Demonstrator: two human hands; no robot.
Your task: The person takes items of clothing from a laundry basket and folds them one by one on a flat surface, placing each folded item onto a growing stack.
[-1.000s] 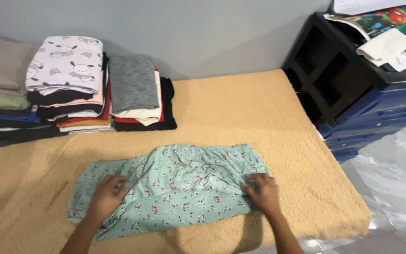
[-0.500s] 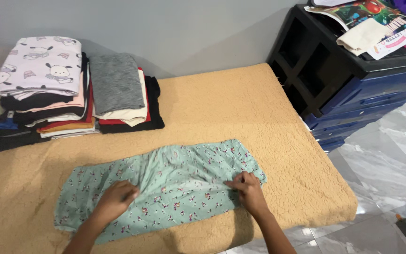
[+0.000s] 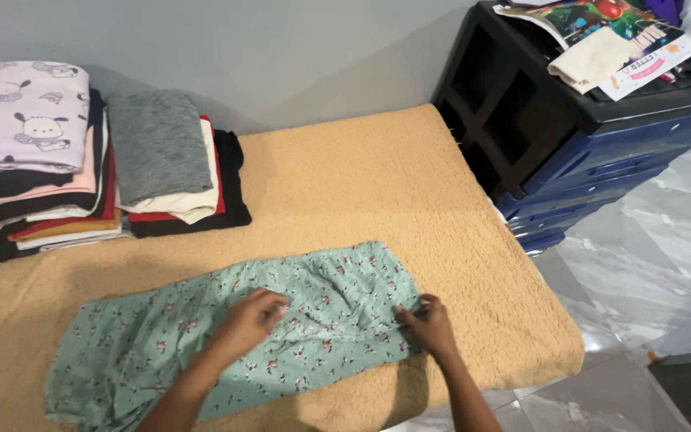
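Observation:
A pale green garment with a small flower print (image 3: 153,336) lies spread flat along the near side of a tan fleece-covered surface (image 3: 377,192). My left hand (image 3: 248,322) rests palm down on its middle, fingers together. My right hand (image 3: 428,322) pinches the cloth at the garment's right edge. Both forearms reach in from the bottom of the view.
Two stacks of folded clothes stand at the back left: a tall one topped by a pale lilac cartoon print (image 3: 29,108) and a lower one topped by grey (image 3: 157,144). A black and blue drawer unit (image 3: 585,136) with papers on top stands at the right. Grey marbled floor lies beyond.
My left hand has slid rightward to the garment's middle. My right hand keeps hold of the right edge. The camera view has shifted left and closer.

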